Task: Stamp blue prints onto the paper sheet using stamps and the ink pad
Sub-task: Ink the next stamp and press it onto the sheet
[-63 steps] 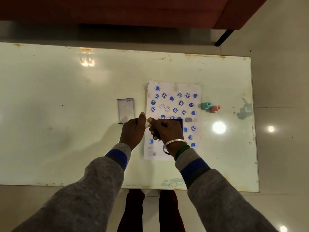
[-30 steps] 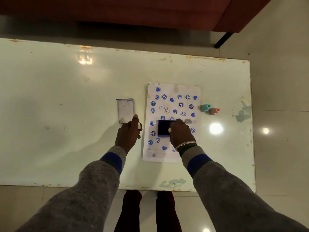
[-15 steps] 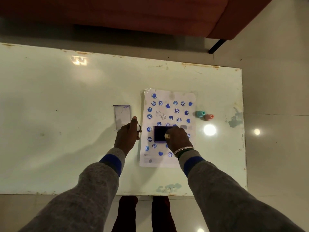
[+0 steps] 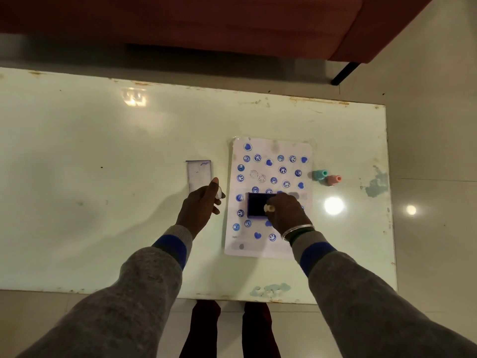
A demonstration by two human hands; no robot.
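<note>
A white paper sheet [image 4: 271, 151] with several blue round and heart prints lies on the table. A dark blue ink pad [image 4: 256, 204] rests on the sheet's middle. My right hand [image 4: 286, 213] grips a small cream stamp [image 4: 269, 208] whose end touches the pad's right side. My left hand [image 4: 200, 206] sits left of the sheet, fingers curled around a small white cap [image 4: 220, 193]. The pad's lid [image 4: 198, 174] lies flat just beyond my left hand.
A teal stamp [image 4: 319, 174] and a pink stamp [image 4: 333, 180] lie on the glossy table [image 4: 103, 151] right of the sheet. A red-brown sofa [image 4: 206, 21] stands beyond the far edge. Lamp glare spots show at the right. My legs show below the near edge.
My hands separated after pulling the cap off the stamp. My right hand brought the stamp onto the ink pad; my left hand moved left with the cap and has stayed there.
</note>
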